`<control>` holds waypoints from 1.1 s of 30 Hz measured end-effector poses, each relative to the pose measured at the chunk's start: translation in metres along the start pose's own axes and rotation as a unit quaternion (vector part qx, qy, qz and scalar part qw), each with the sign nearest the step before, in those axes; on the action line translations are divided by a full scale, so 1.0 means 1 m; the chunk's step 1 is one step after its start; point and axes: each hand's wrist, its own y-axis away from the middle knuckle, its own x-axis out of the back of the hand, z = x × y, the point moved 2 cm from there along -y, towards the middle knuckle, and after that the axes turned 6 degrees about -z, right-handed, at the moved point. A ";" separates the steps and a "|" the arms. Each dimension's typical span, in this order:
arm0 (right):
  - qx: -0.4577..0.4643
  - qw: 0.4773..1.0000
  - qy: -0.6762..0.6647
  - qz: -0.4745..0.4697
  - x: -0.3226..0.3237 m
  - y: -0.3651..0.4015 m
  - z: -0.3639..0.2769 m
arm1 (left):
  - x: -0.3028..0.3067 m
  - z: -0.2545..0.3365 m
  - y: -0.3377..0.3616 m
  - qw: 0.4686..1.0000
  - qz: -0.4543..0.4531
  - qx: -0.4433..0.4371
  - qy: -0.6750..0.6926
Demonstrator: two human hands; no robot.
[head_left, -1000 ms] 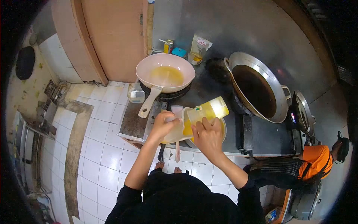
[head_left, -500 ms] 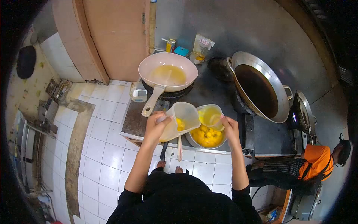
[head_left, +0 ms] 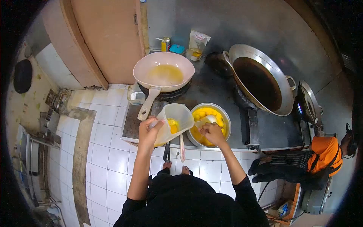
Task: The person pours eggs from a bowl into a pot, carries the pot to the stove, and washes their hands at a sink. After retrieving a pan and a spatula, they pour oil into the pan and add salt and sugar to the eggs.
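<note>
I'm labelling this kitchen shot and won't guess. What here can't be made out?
Head view throughout.
The cup in the bowl: the right hand covers most of it; contents unclear.
The pouch and can at the back: print too small to read.
Two handles below the jug: the jug hides their upper ends.
The person at right: partly lost in the dark lens rim.

White square tiles cover the floor (head_left: 102, 151), crossed by a worn grey strip (head_left: 77, 147) of bare cement. A pale wooden door (head_left: 109, 34) stands at the back, beside a dull steel wall (head_left: 245, 22) that catches a soft sheen. The dark metal counter (head_left: 211, 90) below it carries a big wok (head_left: 285, 98) of dark oil. The left wall (head_left: 28, 102) is stained and yellowed. At the right, a person in an orange top (head_left: 323, 157) crouches low.
</note>
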 end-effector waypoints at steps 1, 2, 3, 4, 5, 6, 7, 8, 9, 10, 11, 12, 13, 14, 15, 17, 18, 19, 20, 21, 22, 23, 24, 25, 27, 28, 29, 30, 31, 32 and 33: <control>-0.002 1.000 0.000 0.000 -0.001 0.000 0.001 | -0.001 -0.001 0.000 1.000 -0.003 -0.007 -0.003; -0.004 1.000 0.011 -0.014 -0.003 0.001 0.000 | -0.002 -0.003 -0.001 1.000 -0.005 -0.006 -0.003; -0.006 0.999 0.023 -0.028 -0.005 0.000 -0.001 | -0.003 -0.005 -0.002 1.000 0.003 -0.010 -0.007; -0.008 0.999 0.023 -0.027 -0.005 0.000 -0.001 | -0.004 -0.006 -0.003 1.000 0.011 -0.015 -0.011; -0.012 0.999 0.030 -0.028 -0.007 0.001 -0.002 | -0.005 -0.004 -0.002 1.000 0.009 -0.014 -0.010; -0.016 0.999 0.036 -0.030 -0.008 0.001 -0.003 | -0.007 0.000 0.000 1.000 0.009 0.005 -0.004; -0.018 0.999 0.036 -0.030 -0.009 0.001 -0.003 | -0.008 0.002 0.001 1.000 0.011 0.024 0.003; -0.008 0.999 0.031 -0.025 -0.010 0.002 -0.003 | -0.007 -0.002 0.000 1.000 0.010 0.025 0.003; 0.003 0.999 0.025 -0.020 -0.011 0.001 -0.003 | -0.006 -0.007 -0.002 1.000 0.009 0.013 0.000; 0.002 0.999 0.025 -0.020 -0.012 0.001 -0.003 | -0.005 -0.009 -0.003 1.000 0.008 0.001 -0.002; 0.003 1.000 0.026 -0.013 -0.013 0.002 -0.004 | -0.007 -0.009 -0.003 1.000 0.007 0.002 -0.002; 0.003 1.000 0.027 -0.006 -0.013 0.003 -0.003 | -0.008 -0.009 -0.003 1.000 0.009 0.001 -0.008; 0.003 1.000 0.027 -0.005 -0.014 0.003 -0.002 | -0.009 -0.008 -0.003 1.000 0.011 -0.001 -0.014; 0.002 1.000 0.024 -0.018 -0.016 0.002 -0.001 | -0.009 -0.009 -0.004 1.000 0.010 -0.001 -0.014; 0.001 0.999 0.021 -0.032 -0.017 0.002 0.000 | -0.009 -0.011 -0.005 1.000 0.018 -0.010 -0.020; -0.007 0.999 0.007 -0.037 -0.016 0.003 0.001 | -0.010 -0.012 -0.005 0.999 0.026 -0.018 -0.027; -0.015 0.999 -0.007 -0.042 -0.015 0.004 0.000 | -0.010 -0.010 -0.004 0.999 0.023 -0.012 -0.020; -0.015 0.999 -0.006 -0.042 -0.014 0.004 -0.002 | -0.010 -0.010 -0.004 1.000 0.019 -0.007 -0.014; -0.020 0.999 -0.004 -0.043 -0.012 0.004 -0.004 | -0.009 -0.011 -0.004 1.000 0.020 -0.007 -0.014; -0.025 0.999 -0.001 -0.043 -0.011 0.004 -0.005 | -0.009 -0.012 -0.004 1.000 0.017 -0.008 -0.020; -0.025 0.999 -0.001 -0.042 -0.010 0.003 -0.004 | -0.009 -0.013 -0.005 1.000 0.014 -0.010 -0.026; -0.021 0.999 0.005 -0.042 -0.010 0.002 -0.003 | -0.010 -0.013 -0.005 1.000 0.014 -0.010 -0.026; -0.018 0.999 0.011 -0.043 -0.011 0.002 -0.002 | -0.010 -0.013 -0.005 0.999 0.018 -0.013 -0.024; -0.017 0.999 0.010 -0.043 -0.012 0.002 -0.001 | -0.011 -0.013 -0.005 0.999 0.022 -0.016 -0.022; -0.007 1.000 -0.019 -0.020 -0.017 0.000 0.004 | -0.012 -0.011 -0.004 0.999 0.026 -0.018 -0.027; -0.006 1.000 -0.019 -0.021 -0.020 0.000 0.007 | -0.013 -0.010 -0.004 0.999 0.028 -0.019 -0.032; -0.007 0.999 -0.001 -0.037 -0.021 -0.001 0.008 | -0.013 -0.009 -0.003 0.999 0.029 -0.019 -0.032; -0.007 0.998 0.017 -0.054 -0.022 -0.002 0.008 | -0.014 -0.008 -0.002 0.999 0.026 -0.019 -0.021; -0.006 0.998 0.016 -0.054 -0.023 -0.002 0.009 | -0.013 -0.008 -0.001 1.000 0.022 -0.020 -0.010; -0.004 0.998 0.016 -0.056 -0.021 -0.001 0.007 | -0.013 -0.009 -0.002 0.999 0.023 -0.020 -0.010; -0.002 0.998 0.016 -0.057 -0.021 -0.001 0.005 | -0.012 -0.010 -0.002 1.000 0.021 -0.013 -0.017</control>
